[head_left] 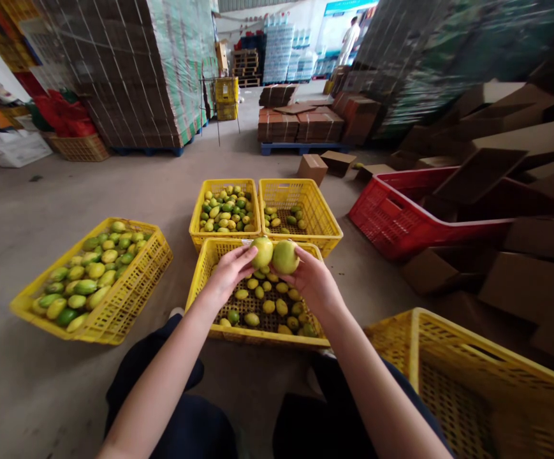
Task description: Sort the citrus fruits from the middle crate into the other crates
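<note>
Left hand [231, 273]: clamped on round yellow-green fruit [262, 252]. Right hand [313, 280]: clamped on duller round fruit [285, 257]. Below both: yellow plastic crate [267, 336].

Two lemons [285, 257] are above one yellow crate [267, 336]; around it stand four other yellow crates [136, 296] and one red crate [394, 223].
</note>
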The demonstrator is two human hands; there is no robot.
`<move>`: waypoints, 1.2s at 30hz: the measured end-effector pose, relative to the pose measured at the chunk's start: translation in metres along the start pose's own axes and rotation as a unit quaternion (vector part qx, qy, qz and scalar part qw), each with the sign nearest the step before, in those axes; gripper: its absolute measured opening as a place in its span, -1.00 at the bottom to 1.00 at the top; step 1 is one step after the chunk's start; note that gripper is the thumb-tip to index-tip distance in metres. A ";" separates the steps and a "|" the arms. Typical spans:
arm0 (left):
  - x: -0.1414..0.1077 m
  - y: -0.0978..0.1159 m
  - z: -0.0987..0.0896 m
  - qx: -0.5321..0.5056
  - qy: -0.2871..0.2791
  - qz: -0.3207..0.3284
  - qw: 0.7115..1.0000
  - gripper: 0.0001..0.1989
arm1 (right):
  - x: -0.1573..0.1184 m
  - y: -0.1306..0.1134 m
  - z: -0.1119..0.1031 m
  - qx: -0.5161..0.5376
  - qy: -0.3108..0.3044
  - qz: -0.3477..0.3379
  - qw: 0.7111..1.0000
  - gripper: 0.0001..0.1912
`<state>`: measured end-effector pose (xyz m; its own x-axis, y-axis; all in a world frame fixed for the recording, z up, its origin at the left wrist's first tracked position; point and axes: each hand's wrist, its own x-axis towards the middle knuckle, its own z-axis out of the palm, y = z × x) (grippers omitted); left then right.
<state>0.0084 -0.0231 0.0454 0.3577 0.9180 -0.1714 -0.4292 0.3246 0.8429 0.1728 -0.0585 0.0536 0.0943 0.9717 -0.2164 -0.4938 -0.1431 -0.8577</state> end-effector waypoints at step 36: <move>0.001 -0.005 0.008 -0.181 0.057 -0.089 0.978 -0.68 | 0.010 0.022 0.015 0.066 0.024 0.086 0.994 -0.66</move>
<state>0.0180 -0.0255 0.0453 0.3684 0.8520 -0.3719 -0.6411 0.5225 0.5621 0.1497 -0.0488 0.0401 0.0381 0.9247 -0.3789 -0.6157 -0.2769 -0.7377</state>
